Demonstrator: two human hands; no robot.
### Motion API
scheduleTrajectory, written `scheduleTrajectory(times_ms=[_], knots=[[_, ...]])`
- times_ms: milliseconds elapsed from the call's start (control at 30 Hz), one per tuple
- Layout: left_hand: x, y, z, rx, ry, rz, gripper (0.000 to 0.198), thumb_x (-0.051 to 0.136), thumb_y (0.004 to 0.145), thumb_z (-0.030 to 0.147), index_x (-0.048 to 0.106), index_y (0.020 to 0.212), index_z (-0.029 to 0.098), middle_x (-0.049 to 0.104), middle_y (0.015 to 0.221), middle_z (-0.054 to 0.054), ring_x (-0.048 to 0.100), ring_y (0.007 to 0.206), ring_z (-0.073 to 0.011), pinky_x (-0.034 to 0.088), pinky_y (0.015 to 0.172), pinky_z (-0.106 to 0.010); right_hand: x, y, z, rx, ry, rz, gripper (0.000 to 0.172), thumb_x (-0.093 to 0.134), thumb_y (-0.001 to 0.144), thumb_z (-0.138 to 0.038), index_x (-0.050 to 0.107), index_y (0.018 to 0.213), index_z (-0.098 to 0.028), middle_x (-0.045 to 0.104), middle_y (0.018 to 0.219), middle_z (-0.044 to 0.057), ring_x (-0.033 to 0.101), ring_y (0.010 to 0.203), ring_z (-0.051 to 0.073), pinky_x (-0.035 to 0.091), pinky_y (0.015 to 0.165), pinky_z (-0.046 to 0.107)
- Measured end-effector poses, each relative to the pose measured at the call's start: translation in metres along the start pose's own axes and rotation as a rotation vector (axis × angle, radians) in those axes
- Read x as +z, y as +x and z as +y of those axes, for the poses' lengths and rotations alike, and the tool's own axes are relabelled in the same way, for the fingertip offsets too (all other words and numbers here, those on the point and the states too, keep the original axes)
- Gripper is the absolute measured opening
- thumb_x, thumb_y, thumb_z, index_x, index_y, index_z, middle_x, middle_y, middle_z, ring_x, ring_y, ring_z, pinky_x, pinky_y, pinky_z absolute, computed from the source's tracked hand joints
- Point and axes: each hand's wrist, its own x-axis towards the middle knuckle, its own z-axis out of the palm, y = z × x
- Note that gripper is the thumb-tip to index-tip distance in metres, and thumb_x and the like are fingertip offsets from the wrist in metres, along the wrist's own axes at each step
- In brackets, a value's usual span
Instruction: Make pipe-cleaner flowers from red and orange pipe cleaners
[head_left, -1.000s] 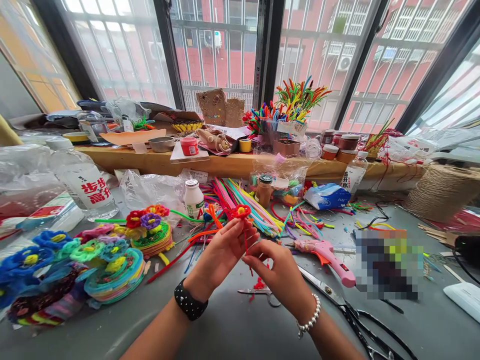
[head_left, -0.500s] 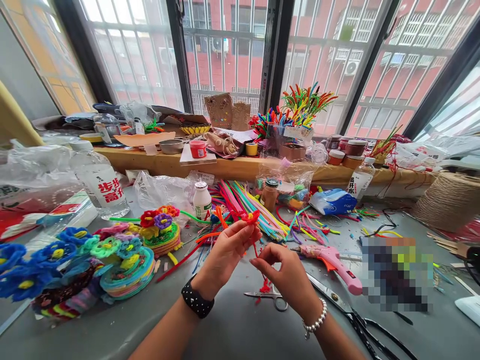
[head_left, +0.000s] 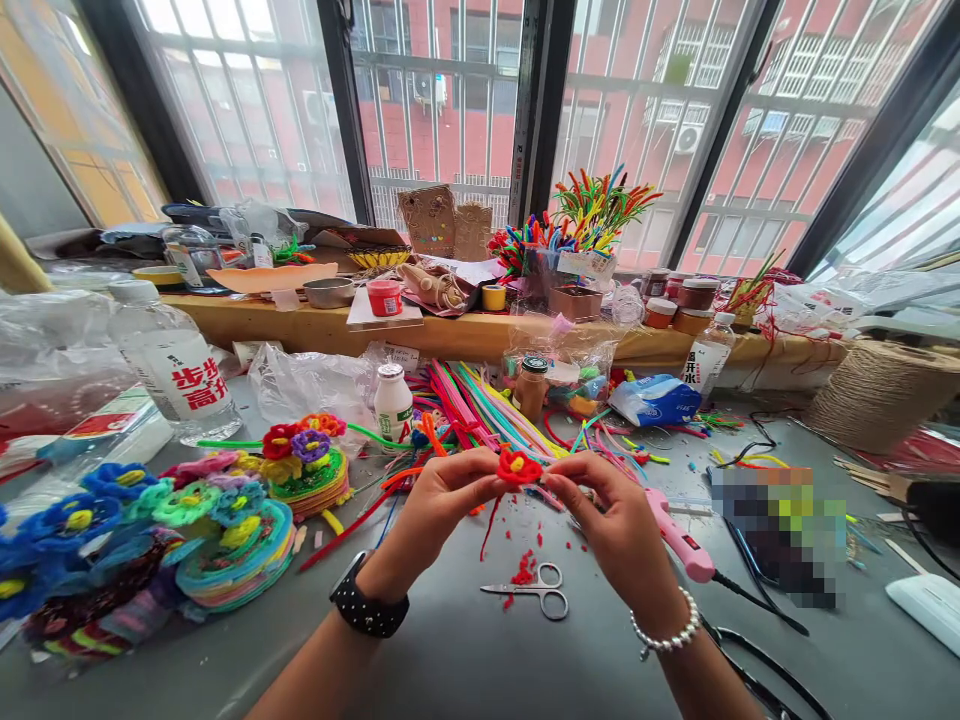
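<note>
On my end I see both hands up in front, w/ a small red pipe-cleaner flower [head_left: 519, 466] pinched between them. Left hand [head_left: 442, 505] has thumb & forefinger closed on the flower's left edge; right hand [head_left: 626, 520] is clamped on its right edge, fingertips nearly meeting the left's. The flower has a yellow centre, and a thin red stem [head_left: 491, 520] hangs from it, down betw. the two palms. Black watch [head_left: 367, 607] on the left wrist, pearl bracelet [head_left: 664, 635] on the right. Just below the hands, on the grey table [head_left: 465, 660], lie small scissors [head_left: 534, 590] w/ red fuzz scraps [head_left: 523, 570] beside them, not touching either hand. A pink glue gun [head_left: 682, 545] lies just right of the right hand; can't tell if the knuckles touch it. Beyond the fingertips is a loose pile of coloured pipe cleaners [head_left: 487, 400], w/ a small white bottle [head_left: 393, 402] past the left hand. Further left of the left hand, well apart, sit stacks of finished flower discs [head_left: 304, 465].
</note>
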Motion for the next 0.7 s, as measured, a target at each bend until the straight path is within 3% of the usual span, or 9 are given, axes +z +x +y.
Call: scheduleTrajectory(times_ms=[233,433,700], knots=[[0.001,-0.003,0.006,0.043,0.072,-0.205,0.008,0.061,0.067,0.021,0.063,0.063,0.014,0.055,0.064,-0.001,0.049,0.061,-0.0106,0.038,0.057,-0.021,-0.014,-0.004,-0.015,-0.134,0.042,0.04,0.006,0.054,0.075,-0.022,0.058,0.071,-0.019,0.057,0.07,0.001,0.052,0.068,0.014,0.042,0.062,0.027],[0.005,-0.001,0.005,-0.015,0.127,-0.138,0.009,0.061,0.066,0.022,0.059,0.064,0.014,0.055,0.067,-0.001,0.051,0.063,-0.0121,0.041,0.06,-0.024,-0.011,-0.004,-0.015,-0.157,-0.027,0.083,0.007,0.053,0.075,-0.022,0.058,0.071,-0.019,0.055,0.071,0.001,0.052,0.069,0.015,0.042,0.062,0.028],[0.004,0.001,0.002,0.013,0.18,-0.074,0.01,0.06,0.067,0.023,0.059,0.068,0.014,0.056,0.07,-0.002,0.052,0.063,-0.0127,0.042,0.058,-0.024,-0.01,-0.006,-0.015,-0.293,-0.257,0.11,0.005,0.055,0.074,-0.021,0.06,0.073,-0.021,0.055,0.073,0.002,0.05,0.073,0.016,0.039,0.069,0.032]])
